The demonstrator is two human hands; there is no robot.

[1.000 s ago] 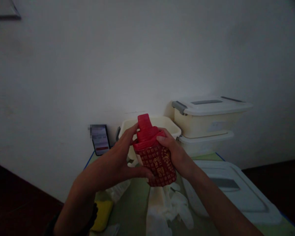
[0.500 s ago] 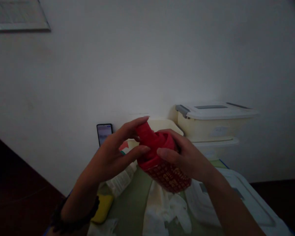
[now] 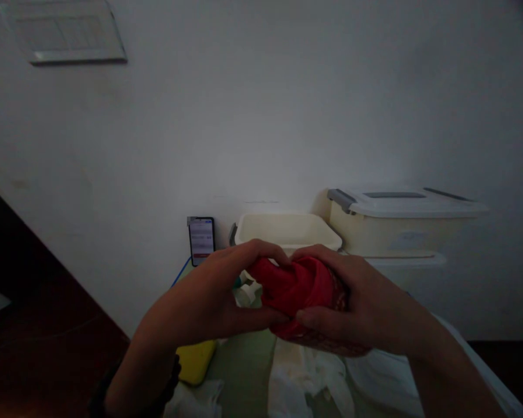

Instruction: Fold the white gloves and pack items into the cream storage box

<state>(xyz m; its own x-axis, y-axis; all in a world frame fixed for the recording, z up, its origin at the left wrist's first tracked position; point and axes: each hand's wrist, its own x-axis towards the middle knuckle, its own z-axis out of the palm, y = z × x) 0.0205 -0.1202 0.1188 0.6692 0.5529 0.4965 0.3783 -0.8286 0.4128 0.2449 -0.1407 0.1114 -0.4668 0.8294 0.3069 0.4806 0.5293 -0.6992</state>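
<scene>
Both hands are on the red, gold-printed packet with the bright-red plastic top (image 3: 298,287), right between the two sets of fingers. Left hand (image 3: 226,290) is curled round the narrow top, right hand (image 3: 353,296) grips the printed body. It's tipped well over: top points left and a bit up, long axis slanting down toward the right palm. Open cream plastic tub (image 3: 287,229) sits just past the fingertips.

Plain indoor room, possibly domestic, although its exact use cannot be determined. Indicators include a bare pale wall (image 3: 261,128), a dark reddish floor (image 3: 39,348), a green-topped table (image 3: 242,371), a lidded plastic storage box (image 3: 387,232) and a propped smartphone (image 3: 201,239).
</scene>
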